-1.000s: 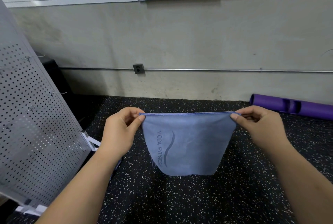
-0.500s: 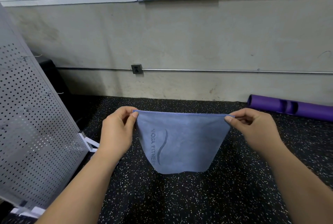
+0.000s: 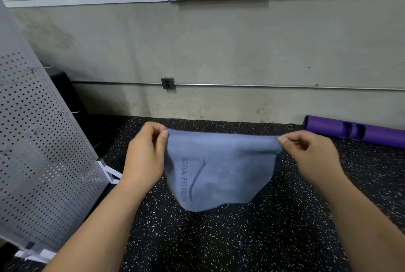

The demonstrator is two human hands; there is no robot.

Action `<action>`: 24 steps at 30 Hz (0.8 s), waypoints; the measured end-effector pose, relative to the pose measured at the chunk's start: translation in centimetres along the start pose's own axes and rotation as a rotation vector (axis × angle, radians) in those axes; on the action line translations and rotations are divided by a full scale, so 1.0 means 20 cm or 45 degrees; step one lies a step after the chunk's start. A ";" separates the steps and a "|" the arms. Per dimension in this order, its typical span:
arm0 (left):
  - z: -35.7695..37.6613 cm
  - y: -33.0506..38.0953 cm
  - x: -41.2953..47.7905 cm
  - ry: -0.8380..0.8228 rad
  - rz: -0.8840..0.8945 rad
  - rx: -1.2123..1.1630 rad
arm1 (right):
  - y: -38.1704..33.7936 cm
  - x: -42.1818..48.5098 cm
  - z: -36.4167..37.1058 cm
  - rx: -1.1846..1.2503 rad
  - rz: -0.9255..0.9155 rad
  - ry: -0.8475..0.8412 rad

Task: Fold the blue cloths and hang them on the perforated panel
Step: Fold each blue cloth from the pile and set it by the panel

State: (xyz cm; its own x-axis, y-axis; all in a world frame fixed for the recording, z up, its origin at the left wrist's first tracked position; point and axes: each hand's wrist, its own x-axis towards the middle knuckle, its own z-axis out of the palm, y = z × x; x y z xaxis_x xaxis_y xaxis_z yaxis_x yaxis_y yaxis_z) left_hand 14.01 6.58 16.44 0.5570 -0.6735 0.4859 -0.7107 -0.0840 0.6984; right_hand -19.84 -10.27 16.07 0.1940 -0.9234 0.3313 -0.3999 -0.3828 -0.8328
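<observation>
Both hands are closed down to a tight pinch here, nothing wide about them. The upper left corner of the blue cloth point(image 3: 219, 173) is pinched between thumb and forefinger of the left hand point(image 3: 144, 158), with the other fingers curled in behind. The upper right corner is gripped the same way by the right hand point(image 3: 311, 158). The cloth is held up in the middle of the frame, its top edge pulled fairly straight between the two hands and the rest left hanging in a rounded sag above the speckled black floor point(image 3: 219, 245). Whether the bottom edge touches the floor can't be told from this angle. Some lettering and a curved line are printed on the cloth's left part, but the first letters are blurred. How many layers are held can't be made out either. The perforated panel point(image 3: 39, 151) is seen along the left of the frame, tilted, and cut off by the left edge. A few thin wire hooks point(image 3: 65, 113) are stuck in it, barely visible. At the right edge a purple roll point(image 3: 355, 132) is cut off, lying on the floor against the wall point(image 3: 219, 41).
</observation>
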 end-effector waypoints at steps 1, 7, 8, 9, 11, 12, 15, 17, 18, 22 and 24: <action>0.01 -0.01 -0.01 -0.072 -0.005 0.043 | 0.01 -0.01 0.00 -0.072 0.017 -0.046; 0.03 -0.05 -0.01 -0.123 -0.001 0.011 | -0.01 0.00 0.00 0.104 -0.015 -0.018; 0.03 -0.05 -0.01 -0.142 -0.016 0.040 | 0.00 0.00 0.00 0.008 0.009 -0.084; 0.04 -0.06 -0.01 -0.119 -0.035 0.024 | 0.01 -0.01 0.01 -0.026 0.034 -0.074; 0.04 -0.05 -0.01 -0.036 -0.069 -0.040 | 0.01 -0.01 0.01 0.072 0.016 0.040; 0.04 -0.03 -0.01 -0.018 -0.083 -0.046 | 0.00 -0.01 0.00 0.105 0.009 0.081; 0.04 -0.03 0.00 -0.020 -0.133 -0.029 | 0.01 -0.01 0.02 -0.037 0.012 -0.007; 0.04 -0.04 0.00 -0.002 -0.150 -0.056 | 0.02 -0.01 0.03 -0.019 0.048 0.032; 0.04 -0.03 0.00 0.001 -0.148 -0.081 | 0.02 -0.01 0.03 0.011 0.063 0.075; 0.04 -0.03 0.00 -0.033 -0.162 -0.158 | -0.01 -0.03 0.05 -0.071 -0.005 -0.163; 0.03 -0.02 0.00 -0.061 -0.189 -0.178 | -0.01 -0.04 0.06 0.026 0.034 -0.096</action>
State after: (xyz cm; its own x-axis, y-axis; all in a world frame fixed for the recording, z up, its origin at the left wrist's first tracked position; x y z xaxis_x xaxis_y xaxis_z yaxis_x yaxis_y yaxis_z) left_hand 13.99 6.17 15.75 0.6277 -0.6957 0.3493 -0.5542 -0.0842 0.8281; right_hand -18.93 -9.52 15.46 0.2509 -0.9281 0.2752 -0.3874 -0.3568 -0.8501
